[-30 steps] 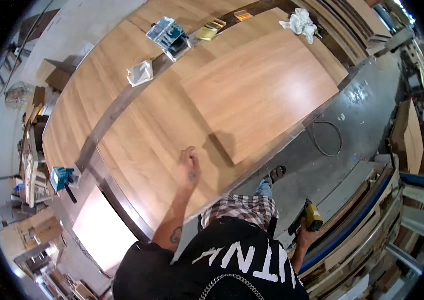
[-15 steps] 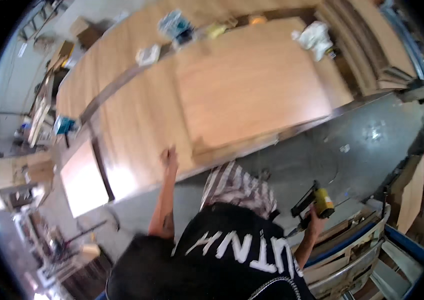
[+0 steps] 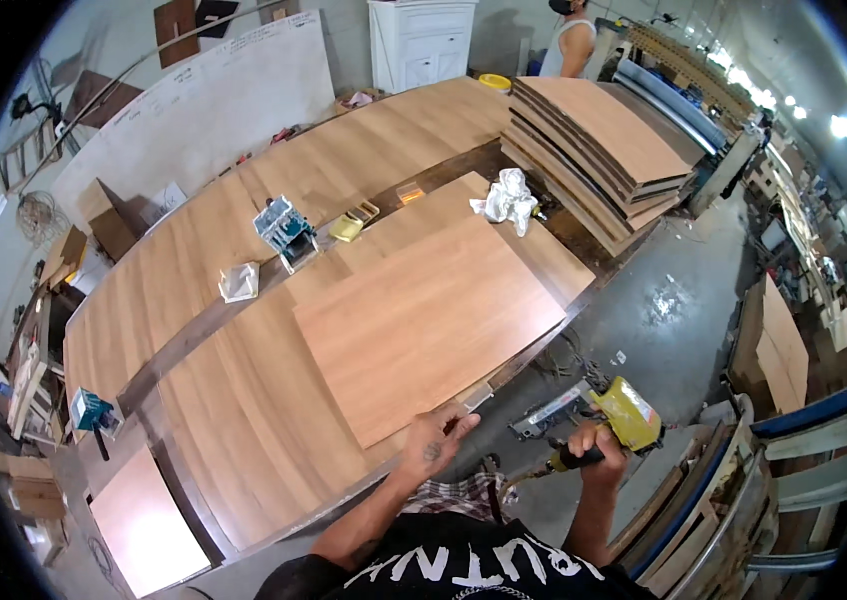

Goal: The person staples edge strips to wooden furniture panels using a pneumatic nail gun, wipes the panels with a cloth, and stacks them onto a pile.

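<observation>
My right hand (image 3: 596, 452) is wrapped round the black handle of a yellow nail gun (image 3: 632, 412), held in the air past the table's near edge. Its long grey magazine points left, and a hose (image 3: 529, 474) runs from the handle's lower end. By the near edge of a flat wood-grain panel (image 3: 424, 330), my left hand (image 3: 434, 438) has its fingers curled in; what they hold, if anything, is hidden. The panel lies on larger wood-grain sheets (image 3: 244, 410) covering the worktable. A small pale strip (image 3: 479, 400) sits at the table edge beside my left fingertips.
A stack of boards (image 3: 599, 150) stands at the far right of the table. Crumpled white plastic (image 3: 510, 202), a teal-and-white box (image 3: 286, 232) and a yellow pad (image 3: 347, 228) lie farther back. Another person (image 3: 572, 45) stands beyond. Scrap wood (image 3: 704, 490) leans at my right.
My view has tilted up and steadied. My left hand has moved right along the table to the panel's near edge. The nail gun, still in my right hand, has turned its magazine leftward.
</observation>
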`<state>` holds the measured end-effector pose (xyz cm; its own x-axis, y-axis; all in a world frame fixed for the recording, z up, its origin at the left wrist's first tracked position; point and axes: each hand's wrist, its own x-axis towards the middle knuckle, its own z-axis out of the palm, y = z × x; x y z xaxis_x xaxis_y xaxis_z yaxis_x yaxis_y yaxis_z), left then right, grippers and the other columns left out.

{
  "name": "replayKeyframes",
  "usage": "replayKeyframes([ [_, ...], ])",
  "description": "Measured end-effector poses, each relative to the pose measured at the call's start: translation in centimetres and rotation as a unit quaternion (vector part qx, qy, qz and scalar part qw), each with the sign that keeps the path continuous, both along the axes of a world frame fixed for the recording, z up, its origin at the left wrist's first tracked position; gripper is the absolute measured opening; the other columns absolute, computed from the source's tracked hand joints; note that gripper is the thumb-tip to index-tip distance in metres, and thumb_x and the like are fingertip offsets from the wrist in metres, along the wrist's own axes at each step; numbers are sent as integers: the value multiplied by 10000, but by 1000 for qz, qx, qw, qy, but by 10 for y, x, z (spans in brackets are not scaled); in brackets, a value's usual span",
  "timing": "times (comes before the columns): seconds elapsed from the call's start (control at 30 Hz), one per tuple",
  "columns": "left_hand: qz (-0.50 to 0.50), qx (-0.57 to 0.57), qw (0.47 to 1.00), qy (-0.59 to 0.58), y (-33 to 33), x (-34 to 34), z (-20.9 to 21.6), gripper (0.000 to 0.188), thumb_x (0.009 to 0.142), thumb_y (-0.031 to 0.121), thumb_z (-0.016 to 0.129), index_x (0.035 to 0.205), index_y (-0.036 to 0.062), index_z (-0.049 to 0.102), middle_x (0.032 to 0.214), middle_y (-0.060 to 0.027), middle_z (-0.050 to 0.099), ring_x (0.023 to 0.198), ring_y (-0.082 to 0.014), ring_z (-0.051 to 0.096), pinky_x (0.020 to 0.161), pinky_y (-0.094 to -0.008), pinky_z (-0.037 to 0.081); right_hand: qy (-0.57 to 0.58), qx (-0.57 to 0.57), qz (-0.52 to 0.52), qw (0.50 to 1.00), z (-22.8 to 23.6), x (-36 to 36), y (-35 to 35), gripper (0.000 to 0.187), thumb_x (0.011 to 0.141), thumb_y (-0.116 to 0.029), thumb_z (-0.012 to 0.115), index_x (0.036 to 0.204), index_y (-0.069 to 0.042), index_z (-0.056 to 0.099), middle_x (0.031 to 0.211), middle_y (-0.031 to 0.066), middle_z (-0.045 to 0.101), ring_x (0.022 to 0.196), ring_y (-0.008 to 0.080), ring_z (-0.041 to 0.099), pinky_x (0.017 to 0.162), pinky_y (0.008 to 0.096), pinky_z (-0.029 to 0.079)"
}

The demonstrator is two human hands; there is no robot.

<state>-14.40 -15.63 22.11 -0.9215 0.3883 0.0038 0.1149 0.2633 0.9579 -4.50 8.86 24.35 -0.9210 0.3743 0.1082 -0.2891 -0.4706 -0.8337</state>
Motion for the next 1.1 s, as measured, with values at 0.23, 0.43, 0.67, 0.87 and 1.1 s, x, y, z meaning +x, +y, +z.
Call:
replayKeyframes([
  [0.23,-114,65,991,-24,50,8,19,432,971,305,564,665,5,510,558,-48,444,526,-113,403,501,-290,374,37,-11,-39,998,2,37,14,491,855,-264,624,1215,32,471,653,65,504,535,198,489,531,356,411],
  [0.43,-273,60,934,222,152,8,34,440,914,295,634,1266,55,525,1081,-157,595,975,-307,598,821,-406,480,57,-105,-136,984,5,70,66,174,875,-144,648,993,-20,614,728,70,568,639,196,541,604,352,438],
  [0.67,-292,22,918,267,271,25,36,770,767,263,785,1356,41,343,1113,-231,563,955,-425,597,778,-437,511,-33,-5,-166,986,22,76,131,410,908,-326,615,1105,23,527,731,49,509,670,181,506,644,323,413],
  [0.87,-354,6,904,241,328,3,42,870,740,297,809,1392,39,293,1181,-256,564,1007,-443,602,792,-431,525,-13,23,-164,986,13,65,186,355,906,-358,617,966,-19,531,732,50,503,709,174,518,694,319,411],
  [1.1,-287,-29,935,206,353,-48,22,821,764,254,782,1386,11,304,1120,-252,600,922,-434,633,726,-445,534,-5,-136,-115,984,24,-7,228,369,922,-312,584,1149,-26,525,750,52,499,667,179,498,668,325,416],
])
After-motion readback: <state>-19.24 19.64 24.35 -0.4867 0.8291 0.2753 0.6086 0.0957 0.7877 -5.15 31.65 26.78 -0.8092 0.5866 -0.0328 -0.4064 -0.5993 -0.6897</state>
